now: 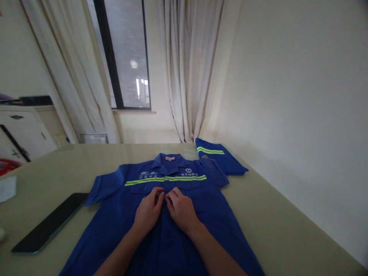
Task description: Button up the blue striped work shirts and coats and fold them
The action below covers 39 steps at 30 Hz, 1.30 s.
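Note:
A blue short-sleeved work shirt [169, 245] lies front side up on the table, collar away from me, with a yellow-green stripe and white printing across its chest. My left hand [148, 212] is at the front placket just below the stripe, thumb and fingers curled together on the cloth edge. Close beside it, my right hand [181, 209] is closed at the other side of the placket, its fingertips nearly meeting the left ones. The fingers cover whatever button may be there.
Folded blue cloth [220, 159] with matching stripes lies at the table's far right, by the shirt's sleeve. A long dark flat object [51, 222] is left of the shirt. The pale green table [273, 226] runs along the wall; curtains [189, 69] hang beyond it.

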Each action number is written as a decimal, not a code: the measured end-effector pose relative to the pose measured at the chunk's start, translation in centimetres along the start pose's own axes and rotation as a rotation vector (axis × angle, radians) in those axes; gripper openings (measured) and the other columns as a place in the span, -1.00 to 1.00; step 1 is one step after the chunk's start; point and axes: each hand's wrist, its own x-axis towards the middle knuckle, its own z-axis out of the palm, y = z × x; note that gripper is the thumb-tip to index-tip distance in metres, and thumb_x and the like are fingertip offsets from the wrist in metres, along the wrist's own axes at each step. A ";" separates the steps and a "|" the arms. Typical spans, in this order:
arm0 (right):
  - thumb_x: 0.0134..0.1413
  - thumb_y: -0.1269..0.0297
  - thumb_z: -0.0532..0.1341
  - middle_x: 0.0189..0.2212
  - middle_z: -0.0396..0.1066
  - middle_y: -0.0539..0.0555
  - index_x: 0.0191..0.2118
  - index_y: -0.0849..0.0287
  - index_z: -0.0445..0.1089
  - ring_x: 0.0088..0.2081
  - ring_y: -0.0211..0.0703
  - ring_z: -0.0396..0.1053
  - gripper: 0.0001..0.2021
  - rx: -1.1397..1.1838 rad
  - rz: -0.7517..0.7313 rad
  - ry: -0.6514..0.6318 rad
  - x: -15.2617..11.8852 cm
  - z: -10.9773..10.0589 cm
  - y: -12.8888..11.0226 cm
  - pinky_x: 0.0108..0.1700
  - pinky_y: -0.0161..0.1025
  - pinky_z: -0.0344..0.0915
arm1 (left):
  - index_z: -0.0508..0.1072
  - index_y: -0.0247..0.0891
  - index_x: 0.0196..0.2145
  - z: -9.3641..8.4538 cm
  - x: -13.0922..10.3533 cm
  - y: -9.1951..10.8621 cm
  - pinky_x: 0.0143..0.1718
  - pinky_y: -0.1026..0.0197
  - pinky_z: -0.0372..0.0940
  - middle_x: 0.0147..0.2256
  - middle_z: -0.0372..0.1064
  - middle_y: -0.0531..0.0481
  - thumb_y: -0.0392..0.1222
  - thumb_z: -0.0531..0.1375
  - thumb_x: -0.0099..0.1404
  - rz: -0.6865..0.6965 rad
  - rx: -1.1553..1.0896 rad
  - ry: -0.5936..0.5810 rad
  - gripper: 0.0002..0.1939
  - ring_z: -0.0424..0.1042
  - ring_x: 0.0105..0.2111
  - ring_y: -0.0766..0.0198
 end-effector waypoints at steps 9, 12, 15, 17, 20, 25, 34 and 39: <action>0.41 0.22 0.14 -0.18 0.49 -0.01 -0.19 0.05 0.51 -0.17 -0.18 0.48 -0.81 0.198 0.078 0.023 0.0 -0.3 0.1 -0.13 -0.30 0.29 | 0.48 -0.17 -0.13 0.2 0.2 0.4 -0.16 0.16 0.35 -0.32 0.53 0.03 -0.04 0.16 0.34 0.116 -0.377 0.089 -0.77 0.53 -0.27 0.16; 0.36 0.16 0.20 -0.24 0.51 0.00 -0.28 0.06 0.51 -0.22 -0.15 0.48 -0.80 0.139 0.191 0.037 0.0 -0.3 0.3 -0.23 -0.28 0.25 | 0.48 -0.19 -0.17 0.3 0.4 0.7 -0.24 0.18 0.34 -0.38 0.51 0.05 -0.02 0.19 0.31 0.099 -0.415 0.071 -0.77 0.51 -0.33 0.18; 0.33 0.15 0.22 -0.28 0.51 0.00 -0.31 0.07 0.52 -0.25 -0.16 0.47 -0.79 0.155 0.199 0.054 0.2 -0.1 0.7 -0.27 -0.28 0.22 | 0.48 -0.21 -0.17 0.3 0.7 0.6 -0.33 0.21 0.30 -0.46 0.47 0.08 -0.03 0.21 0.28 0.082 -0.439 0.019 -0.75 0.48 -0.41 0.20; 0.29 0.18 0.26 -0.30 0.50 0.00 -0.33 0.09 0.52 -0.27 -0.18 0.46 -0.82 0.210 0.157 0.063 0.3 0.1 1.1 -0.26 -0.30 0.22 | 0.47 -0.23 -0.16 0.3 1.1 0.2 -0.38 0.23 0.30 -0.49 0.45 0.09 -0.04 0.20 0.29 0.099 -0.436 -0.004 -0.75 0.47 -0.45 0.21; 0.21 0.23 0.31 -0.32 0.48 0.00 -0.31 0.12 0.53 -0.31 -0.21 0.44 -0.89 0.303 0.093 0.056 0.6 0.2 1.6 -0.25 -0.31 0.25 | 0.45 -0.22 -0.09 0.4 1.5 -0.5 -0.31 0.20 0.37 -0.38 0.52 0.02 -0.10 0.08 0.38 0.170 -0.291 0.009 -0.75 0.52 -0.37 0.19; 0.13 0.37 0.26 -0.06 0.49 0.09 0.02 0.12 0.47 -0.08 -0.11 0.44 -0.68 0.313 0.014 0.147 0.9 0.4 1.6 0.00 -0.25 0.32 | 0.33 -0.18 0.17 0.8 1.4 -0.9 0.09 0.08 0.35 0.01 0.55 -0.11 -0.28 0.04 0.37 0.198 0.054 0.044 -0.58 0.52 0.03 0.14; 0.31 0.41 0.01 -0.06 0.57 0.11 0.03 0.08 0.48 0.00 -0.09 0.48 -0.65 0.070 0.120 0.087 0.3 -0.1 0.0 0.05 -0.20 0.27 | 0.17 -0.40 0.36 1.7 -2.9 1.4 0.37 -0.12 0.03 0.35 0.17 -0.31 -0.09 -0.03 0.46 0.249 0.449 -0.034 -0.41 0.15 0.36 -0.02; 0.27 0.21 0.18 -0.18 0.58 0.21 0.05 0.09 0.43 -0.15 0.07 0.54 -0.72 -0.115 0.245 0.004 1.5 -0.6 -0.9 -0.18 -0.17 0.28 | 0.26 -0.28 0.33 0.8 -7.1 3.1 0.29 -0.10 0.14 0.35 0.20 -0.21 -0.09 0.00 0.43 0.298 0.600 -0.095 -0.43 0.23 0.31 -0.04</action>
